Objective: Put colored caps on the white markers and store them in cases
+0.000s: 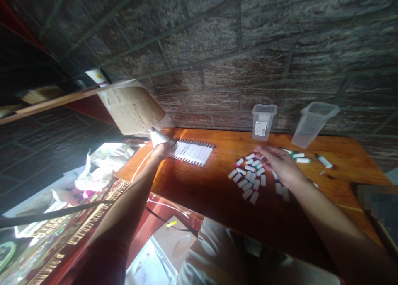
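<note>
A row of white markers [192, 152], dark at the far end and coloured at the near end, lies side by side on the wooden table. My left hand [161, 151] rests against the row's left end; its fingertips are blurred and partly hidden. Right of the row is a loose heap of short white marker caps [249, 180] with coloured ends. Above the heap's right side hovers my right hand [281, 164], its fingers loosely bent and a little apart, with no object clearly between them. A few more caps [282, 189] lie partly under this hand.
Two clear plastic containers [263, 121] stand near the brick wall, the right one tilted in view. Several short white pieces [325, 161] lie at the table's right. A paper-shaded lamp [133, 106] rises at the left; its white cord [141, 165] crosses the table edge.
</note>
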Available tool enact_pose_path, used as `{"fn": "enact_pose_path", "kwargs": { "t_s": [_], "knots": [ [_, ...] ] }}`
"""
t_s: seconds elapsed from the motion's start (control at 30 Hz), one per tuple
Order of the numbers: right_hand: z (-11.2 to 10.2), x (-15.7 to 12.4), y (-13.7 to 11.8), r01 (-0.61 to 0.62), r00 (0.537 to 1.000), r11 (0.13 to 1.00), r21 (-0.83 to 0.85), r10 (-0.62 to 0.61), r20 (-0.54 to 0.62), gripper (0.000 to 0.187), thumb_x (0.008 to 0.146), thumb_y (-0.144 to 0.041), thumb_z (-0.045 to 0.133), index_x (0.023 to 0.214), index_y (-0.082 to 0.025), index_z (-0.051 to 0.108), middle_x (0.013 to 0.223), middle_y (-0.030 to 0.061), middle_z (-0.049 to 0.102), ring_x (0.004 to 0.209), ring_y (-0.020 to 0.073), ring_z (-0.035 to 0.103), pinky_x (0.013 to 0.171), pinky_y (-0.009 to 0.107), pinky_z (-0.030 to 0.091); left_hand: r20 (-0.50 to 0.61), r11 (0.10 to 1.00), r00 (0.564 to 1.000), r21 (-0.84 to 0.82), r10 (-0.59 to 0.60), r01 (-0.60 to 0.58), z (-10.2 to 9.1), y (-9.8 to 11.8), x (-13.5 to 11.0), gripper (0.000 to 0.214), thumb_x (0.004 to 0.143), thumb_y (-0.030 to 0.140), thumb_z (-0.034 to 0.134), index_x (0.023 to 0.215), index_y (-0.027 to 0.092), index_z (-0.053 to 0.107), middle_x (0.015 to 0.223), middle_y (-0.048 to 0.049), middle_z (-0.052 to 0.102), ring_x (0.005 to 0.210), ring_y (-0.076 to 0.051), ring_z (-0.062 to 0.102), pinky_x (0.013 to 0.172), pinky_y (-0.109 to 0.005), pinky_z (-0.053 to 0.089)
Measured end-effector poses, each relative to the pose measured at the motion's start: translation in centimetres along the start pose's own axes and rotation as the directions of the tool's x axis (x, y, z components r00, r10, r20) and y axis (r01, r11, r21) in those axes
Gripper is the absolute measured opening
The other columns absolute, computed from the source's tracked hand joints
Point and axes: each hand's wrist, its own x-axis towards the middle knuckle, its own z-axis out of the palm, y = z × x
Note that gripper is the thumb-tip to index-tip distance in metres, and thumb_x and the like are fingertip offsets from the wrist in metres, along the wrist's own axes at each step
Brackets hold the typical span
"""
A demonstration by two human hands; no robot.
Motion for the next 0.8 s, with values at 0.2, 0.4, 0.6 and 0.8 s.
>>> {"fn": "enact_pose_path", "kwargs": {
  "t_s": [0.2,0.4,0.6,0.8],
  "knots": [
    [0.09,-0.16,-0.23,-0.021,1.0,0.999,-0.031,0.021,-0.015,0.055,0.051,-0.064,0.086,0.082,-0.02,0.078,0.078,0.0023,0.071,0.056,0.006,0.051,0.048,0.017,0.039,0.034,0.991,0.991,0.044,-0.13,0.129,-0.74,-0.31,-0.13,0.038,0.095,0.036,0.061,0.127,0.016,0.059,0.127,-0.011,0.061,0.108,-0.024,0.063,0.09,-0.045,0.056],
    [0.17,-0.18,-0.28,-0.001,1.0,0.999,-0.047,-0.001,-0.027,0.05,0.053,-0.062,0.086,0.077,-0.019,0.076,0.077,0.004,0.072,0.055,0.0078,0.052,0.047,0.019,0.04,0.026,0.989,0.989,0.027,-0.147,0.146,-1.05,0.13,-0.4,0.036,0.094,0.037,0.063,0.124,0.018,0.061,0.126,-0.0092,0.062,0.111,-0.026,0.063,0.091,-0.043,0.056],
    [0.22,-0.33,-0.41,-0.027,0.999,0.999,-0.037,0.026,-0.026,0.054,0.05,-0.064,0.087,0.08,-0.02,0.077,0.078,0.0027,0.071,0.055,0.0063,0.051,0.048,0.018,0.04,0.026,0.987,0.986,-0.005,-0.163,0.163,-0.78,-0.04,-0.14,0.036,0.094,0.037,0.062,0.125,0.017,0.061,0.126,-0.0096,0.062,0.11,-0.025,0.063,0.091,-0.043,0.056],
    [0.18,-0.33,-0.41,-0.027,1.0,0.999,-0.03,0.027,-0.016,0.053,0.051,-0.063,0.087,0.08,-0.02,0.077,0.077,0.002,0.071,0.055,0.006,0.051,0.049,0.017,0.04,0.031,0.987,0.988,-0.044,-0.152,0.154,-0.54,-0.39,0.18,0.037,0.094,0.037,0.062,0.125,0.017,0.06,0.126,-0.0098,0.062,0.109,-0.025,0.063,0.09,-0.044,0.056]
  ]
}}
